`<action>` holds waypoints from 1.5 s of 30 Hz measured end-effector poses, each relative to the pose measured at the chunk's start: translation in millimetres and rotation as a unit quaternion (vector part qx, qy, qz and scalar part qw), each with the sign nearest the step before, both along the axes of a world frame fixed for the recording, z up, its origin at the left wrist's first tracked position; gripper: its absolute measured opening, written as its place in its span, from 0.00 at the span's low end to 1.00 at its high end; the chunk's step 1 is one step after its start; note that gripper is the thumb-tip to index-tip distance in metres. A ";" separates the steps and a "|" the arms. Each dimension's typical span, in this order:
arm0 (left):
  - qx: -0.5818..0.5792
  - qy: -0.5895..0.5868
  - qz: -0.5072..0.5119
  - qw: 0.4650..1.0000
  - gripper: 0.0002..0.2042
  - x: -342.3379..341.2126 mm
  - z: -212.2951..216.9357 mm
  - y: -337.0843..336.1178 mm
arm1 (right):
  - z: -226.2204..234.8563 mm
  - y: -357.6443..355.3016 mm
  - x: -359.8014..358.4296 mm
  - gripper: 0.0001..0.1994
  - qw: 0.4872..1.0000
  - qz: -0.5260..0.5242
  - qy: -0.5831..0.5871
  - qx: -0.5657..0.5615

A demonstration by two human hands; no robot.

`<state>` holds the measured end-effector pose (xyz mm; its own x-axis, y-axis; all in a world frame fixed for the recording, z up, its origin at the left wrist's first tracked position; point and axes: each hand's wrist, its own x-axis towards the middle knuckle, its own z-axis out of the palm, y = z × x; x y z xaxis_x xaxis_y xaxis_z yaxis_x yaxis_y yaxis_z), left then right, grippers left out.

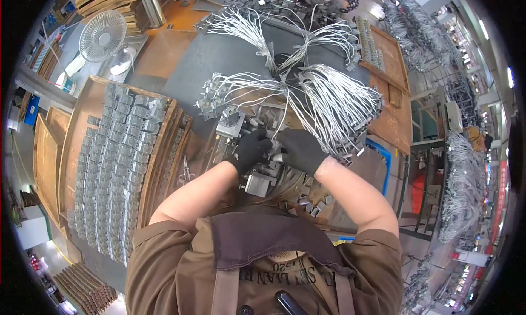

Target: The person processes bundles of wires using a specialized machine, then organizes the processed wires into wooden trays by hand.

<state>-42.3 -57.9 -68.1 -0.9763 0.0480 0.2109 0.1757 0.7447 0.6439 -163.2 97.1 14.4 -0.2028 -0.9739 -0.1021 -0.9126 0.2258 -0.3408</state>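
I have the black-gloved left hand (253, 149) and black-gloved right hand (302, 149) close together, fingers curled inward over small metal parts; I cannot tell how tightly they close or what they pinch, since the fingertips are hidden. A squared silver metal block (258, 184) sits just near of the left hand, another boxy silver metal unit (230, 123) on its far left side. Far of my hands, bundled white cables (339, 101) fan out to the right. On the left, a shallow brown wooden tray (92, 104) carries long rows of grey metal housings (118, 167). At far right, a second wooden tray (392, 57) bears rows of small metallic pieces (368, 43). Nearer on the right, I see a blue plastic bin's rim (388, 164); its contents are mostly hidden.
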 end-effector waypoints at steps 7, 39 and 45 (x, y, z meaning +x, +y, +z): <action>0.130 -0.115 0.074 0.982 0.26 14.8 11.4 9.2 | -29.4 14.1 -1.2 0.20 0.999 0.022 0.009 -0.031; 0.338 -0.147 0.189 0.910 0.24 45.6 43.3 24.5 | -52.8 111.2 -71.7 0.27 0.941 -0.316 -0.063 0.102; 0.259 -0.126 0.065 0.955 0.25 62.4 91.7 -23.7 | -102.0 131.4 -97.8 0.22 0.938 -0.328 -0.092 -0.068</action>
